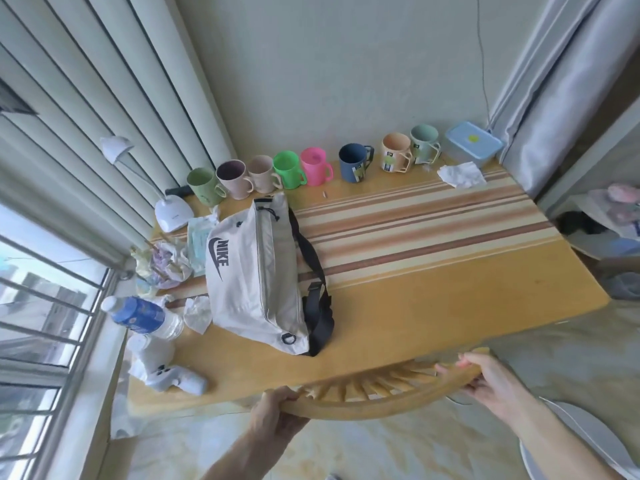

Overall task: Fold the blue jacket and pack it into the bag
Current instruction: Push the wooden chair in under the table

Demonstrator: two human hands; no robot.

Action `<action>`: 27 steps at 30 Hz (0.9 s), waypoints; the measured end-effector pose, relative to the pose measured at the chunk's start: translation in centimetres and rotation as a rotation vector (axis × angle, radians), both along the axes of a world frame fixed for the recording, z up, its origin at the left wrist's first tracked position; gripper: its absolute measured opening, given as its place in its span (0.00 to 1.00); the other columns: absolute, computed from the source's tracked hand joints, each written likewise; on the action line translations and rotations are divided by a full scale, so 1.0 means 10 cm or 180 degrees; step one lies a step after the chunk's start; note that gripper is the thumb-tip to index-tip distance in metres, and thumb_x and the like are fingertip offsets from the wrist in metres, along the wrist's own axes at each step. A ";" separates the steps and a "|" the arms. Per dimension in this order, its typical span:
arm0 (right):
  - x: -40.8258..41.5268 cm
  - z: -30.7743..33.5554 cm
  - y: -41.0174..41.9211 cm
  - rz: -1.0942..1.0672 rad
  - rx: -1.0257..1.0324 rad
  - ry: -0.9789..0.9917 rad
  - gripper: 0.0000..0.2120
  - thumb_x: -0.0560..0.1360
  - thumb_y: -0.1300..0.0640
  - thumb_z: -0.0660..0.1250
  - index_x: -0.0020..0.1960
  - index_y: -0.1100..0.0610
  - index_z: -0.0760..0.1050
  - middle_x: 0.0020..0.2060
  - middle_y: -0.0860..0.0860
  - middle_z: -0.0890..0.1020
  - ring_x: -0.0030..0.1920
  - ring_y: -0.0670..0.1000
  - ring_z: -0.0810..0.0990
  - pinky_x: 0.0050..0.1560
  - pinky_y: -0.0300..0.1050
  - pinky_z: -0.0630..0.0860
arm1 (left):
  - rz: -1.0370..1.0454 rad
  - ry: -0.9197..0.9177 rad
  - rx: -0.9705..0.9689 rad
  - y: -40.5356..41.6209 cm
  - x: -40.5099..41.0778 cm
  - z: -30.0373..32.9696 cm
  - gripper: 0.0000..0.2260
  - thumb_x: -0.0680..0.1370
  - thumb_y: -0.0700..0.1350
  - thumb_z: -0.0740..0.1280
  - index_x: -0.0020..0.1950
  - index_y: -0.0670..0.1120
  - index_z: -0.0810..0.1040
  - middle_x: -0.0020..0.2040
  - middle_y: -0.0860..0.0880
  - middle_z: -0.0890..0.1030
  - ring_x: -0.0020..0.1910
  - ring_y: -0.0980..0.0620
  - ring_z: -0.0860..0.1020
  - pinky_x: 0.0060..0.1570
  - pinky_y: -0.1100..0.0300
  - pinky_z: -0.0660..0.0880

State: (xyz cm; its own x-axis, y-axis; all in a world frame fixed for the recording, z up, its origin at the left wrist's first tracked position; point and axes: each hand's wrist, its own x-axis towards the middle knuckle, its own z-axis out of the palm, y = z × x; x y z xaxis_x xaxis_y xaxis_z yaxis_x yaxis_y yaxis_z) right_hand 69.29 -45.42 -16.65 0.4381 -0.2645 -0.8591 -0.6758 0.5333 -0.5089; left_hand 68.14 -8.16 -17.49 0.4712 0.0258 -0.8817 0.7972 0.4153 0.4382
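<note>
A cream waist bag point(256, 275) with a black strap and dark lettering lies on the left part of the wooden table point(450, 299), its zip running along the top. No blue jacket is in view. Both my hands grip the curved top rail of a wooden chair point(377, 400) tucked at the table's near edge. My left hand point(277, 410) holds the rail's left end and my right hand point(485, 379) holds its right end.
Several coloured mugs point(315, 166) line the table's far edge, with a blue-lidded plastic box point(472, 142) at the far right. A desk lamp point(173, 209), a water bottle point(145, 315), crumpled tissues and a white handheld device point(173, 375) crowd the left side. Curtains flank both sides.
</note>
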 end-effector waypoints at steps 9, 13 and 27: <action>0.02 -0.10 -0.01 0.0024 -0.0060 0.0161 0.06 0.77 0.71 0.62 0.53 0.63 0.71 0.52 0.65 0.79 0.51 0.67 0.85 0.60 0.64 0.78 | 0.0055 0.0396 0.0315 -0.14 0.14 0.03 0.04 0.76 0.31 0.64 0.41 0.35 0.73 0.32 0.39 0.79 0.37 0.41 0.79 0.36 0.51 0.84; 0.05 -0.07 0.05 0.0061 -0.0308 0.0386 0.07 0.76 0.71 0.62 0.44 0.61 0.70 0.38 0.61 0.80 0.38 0.60 0.86 0.48 0.57 0.82 | -0.0354 0.0364 0.0851 -0.07 0.17 -0.01 0.07 0.74 0.33 0.71 0.49 0.30 0.78 0.39 0.38 0.80 0.37 0.42 0.81 0.30 0.58 0.82; -0.49 0.22 0.42 0.0383 -0.1254 0.0053 0.23 0.77 0.63 0.71 0.70 0.64 0.71 0.62 0.63 0.81 0.48 0.59 0.86 0.39 0.47 0.83 | -0.2625 -0.0823 0.2733 0.22 -0.18 0.39 0.27 0.77 0.58 0.65 0.73 0.49 0.69 0.56 0.41 0.85 0.53 0.40 0.84 0.53 0.47 0.82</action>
State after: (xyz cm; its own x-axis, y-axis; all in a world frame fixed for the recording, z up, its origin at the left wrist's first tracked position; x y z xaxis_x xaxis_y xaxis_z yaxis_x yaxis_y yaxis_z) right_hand 64.42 -41.23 -14.50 0.4730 -0.5223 -0.7096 -0.7313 0.2165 -0.6468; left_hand 66.38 -5.92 -13.63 0.7807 0.1644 -0.6029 0.5336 -0.6775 0.5063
